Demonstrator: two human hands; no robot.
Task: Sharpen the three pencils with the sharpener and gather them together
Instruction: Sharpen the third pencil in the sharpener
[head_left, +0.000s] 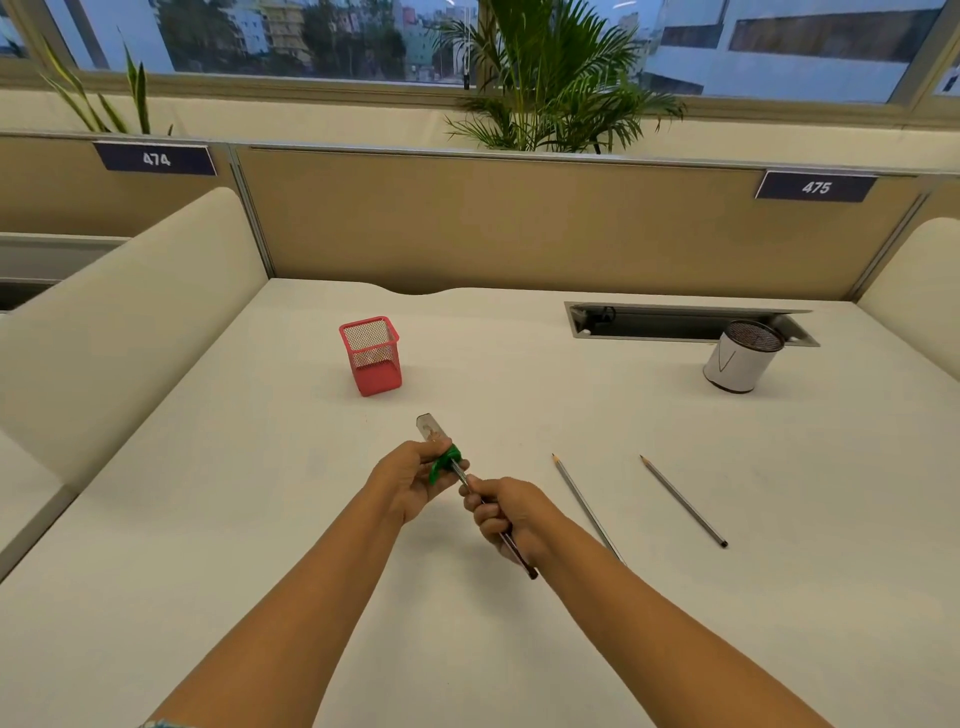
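My left hand (408, 480) grips a sharpener (439, 449) with a green body and a clear shavings case that points away from me. My right hand (506, 512) is closed round a dark pencil (522, 561) whose tip end is pushed into the green part of the sharpener. Both hands hover over the middle of the white desk (260, 519). Two grey pencils lie flat on the desk to the right, tips pointing away: one (582, 501) close beside my right forearm, partly hidden by it, the other (683, 501) further right.
A red mesh pen holder (371, 358) stands behind my hands to the left. At the back right, a white cylindrical holder (740, 358) sits by an open cable tray slot (675, 322). Cream dividers flank the desk, and a tan partition closes the back.
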